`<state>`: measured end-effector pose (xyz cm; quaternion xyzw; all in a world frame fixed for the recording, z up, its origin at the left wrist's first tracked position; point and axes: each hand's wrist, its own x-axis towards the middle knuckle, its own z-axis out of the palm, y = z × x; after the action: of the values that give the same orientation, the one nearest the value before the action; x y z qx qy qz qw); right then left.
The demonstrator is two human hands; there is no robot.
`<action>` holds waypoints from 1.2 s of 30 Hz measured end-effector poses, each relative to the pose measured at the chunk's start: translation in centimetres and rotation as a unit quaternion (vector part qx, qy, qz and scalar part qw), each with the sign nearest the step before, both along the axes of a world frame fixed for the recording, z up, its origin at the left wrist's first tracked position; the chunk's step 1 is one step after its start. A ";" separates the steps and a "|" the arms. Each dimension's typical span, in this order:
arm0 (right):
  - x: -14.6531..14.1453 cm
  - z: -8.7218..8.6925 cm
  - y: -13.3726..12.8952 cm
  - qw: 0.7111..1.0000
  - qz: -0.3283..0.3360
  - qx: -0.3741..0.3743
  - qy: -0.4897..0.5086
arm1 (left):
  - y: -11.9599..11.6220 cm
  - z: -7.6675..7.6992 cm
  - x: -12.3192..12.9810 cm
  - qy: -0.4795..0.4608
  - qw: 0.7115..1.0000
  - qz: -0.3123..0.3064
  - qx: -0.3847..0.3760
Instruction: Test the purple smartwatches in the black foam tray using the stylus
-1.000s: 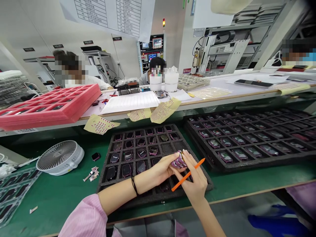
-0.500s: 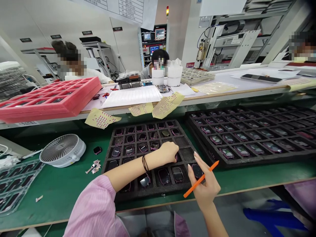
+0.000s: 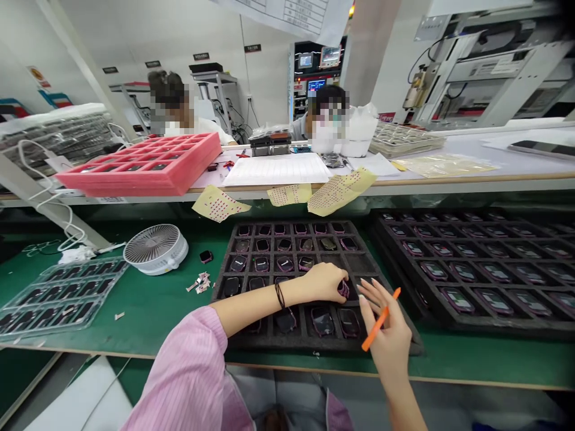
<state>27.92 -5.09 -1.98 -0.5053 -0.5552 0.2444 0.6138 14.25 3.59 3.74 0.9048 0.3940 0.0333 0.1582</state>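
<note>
My left hand [image 3: 327, 282] reaches across a black foam tray [image 3: 296, 345], its fingers closed on a purple-edged watch case [image 3: 344, 290] at a compartment right of the middle. Most compartments hold dark-faced watch cases, such as one [image 3: 322, 321] in the front row. Just to the right, my right hand [image 3: 390, 326] holds an orange stick [image 3: 381, 320] across its palm side, with some fingers stretched toward the tray. A few compartments near the hands, such as one [image 3: 359, 263] behind them, have no case in them.
A second black tray [image 3: 420, 326] of watch cases lies at the right. At the left are a white fan [image 3: 156, 248], a single watch case [image 3: 206, 257], small strips [image 3: 200, 282] and a clear tray [image 3: 85, 323]. A pink foam tray [image 3: 179, 179] rests on the shelf; people sit behind it.
The view has turned left, so things appear further right. My left hand has lifted or tilted the watch case, which shows more now. My right hand's fingers are more stretched, and the orange stick is steeper.
</note>
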 end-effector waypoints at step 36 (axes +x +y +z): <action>-14.7 4.2 -1.3 0.745 0.307 -0.364 0.467 | -9.8 -7.4 -28.7 0.025 0.918 0.384 0.092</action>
<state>13.19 -6.38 2.25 -0.3150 -0.1933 0.8085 0.4579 -14.46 -6.23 -3.62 0.6947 0.7105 0.1048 0.0393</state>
